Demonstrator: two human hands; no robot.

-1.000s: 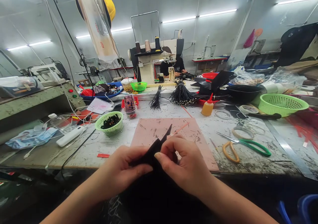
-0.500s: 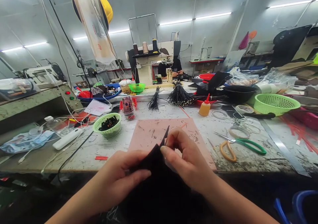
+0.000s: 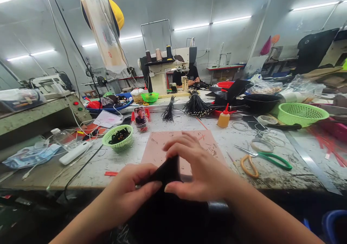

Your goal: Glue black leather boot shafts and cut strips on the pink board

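Note:
Both of my hands grip a piece of black material (image 3: 169, 171) at the near edge of the workbench, over the front of a pink cutting mat (image 3: 159, 148). My left hand (image 3: 130, 191) pinches its left side between thumb and fingers. My right hand (image 3: 197, 168) lies over its top and right side, fingers curled down across it. More of the black material hangs down below the hands towards my lap. Most of the piece is hidden by my fingers.
Orange-and-green scissors (image 3: 260, 159) lie right of the mat, with an orange squeeze bottle (image 3: 224, 117) and a large green basket (image 3: 302, 114) beyond. A small green basket (image 3: 119, 137) and a phone (image 3: 140, 117) stand to the left. Bundles of black cords (image 3: 195, 105) lie behind. Another person sits at a far sewing machine (image 3: 173, 67).
The pointed tip of the black piece that stuck up between my hands is now folded down and covered by my right hand, which moved up and over it.

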